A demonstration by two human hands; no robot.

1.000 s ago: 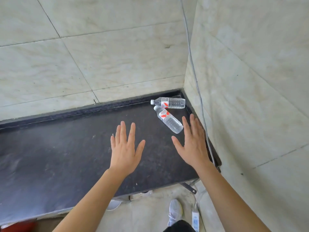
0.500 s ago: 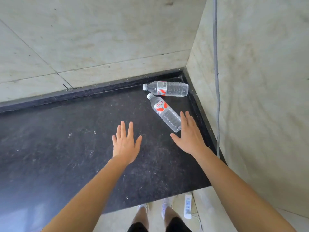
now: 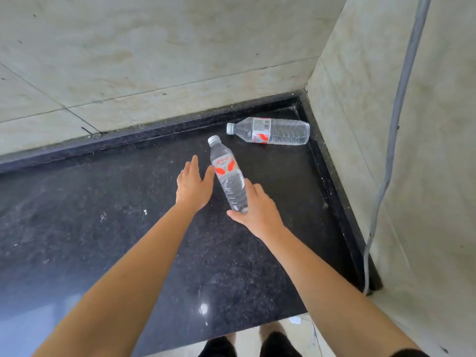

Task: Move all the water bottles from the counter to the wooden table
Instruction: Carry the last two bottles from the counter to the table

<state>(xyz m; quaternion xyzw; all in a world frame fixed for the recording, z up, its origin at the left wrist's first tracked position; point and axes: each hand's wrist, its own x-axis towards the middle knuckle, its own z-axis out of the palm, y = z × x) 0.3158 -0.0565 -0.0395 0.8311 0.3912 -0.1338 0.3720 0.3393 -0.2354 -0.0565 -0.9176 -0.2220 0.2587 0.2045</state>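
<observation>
Seen from the head camera, your right hand [image 3: 258, 211] grasps the nearer bottle [image 3: 228, 176], a clear plastic water bottle with a white cap and a red-and-white label, at its bottom end. The thumb curls under the base and the fingers [image 3: 251, 188] run up the bottle's right side, their tips hidden behind the plastic. The bottle points cap-first away from you over the black speckled stone counter [image 3: 103, 240]. You cannot tell whether it rests on the stone or sits clear of it.

Your left hand [image 3: 193, 188] is released, fingers straight, just left of that bottle. Its thumb reaches the label's edge, but whether it touches is hard to make out.

The far bottle [image 3: 270, 131], of the same kind, lies on its side in the counter's back right corner, cap to the left, close under the beige tiled wall [image 3: 154, 60] and apart from both hands.

A grey cable [image 3: 398, 106] runs down the right-hand wall, its top cut off by the frame. At the bottom edge, dark clothing [image 3: 278, 343] is cropped.
</observation>
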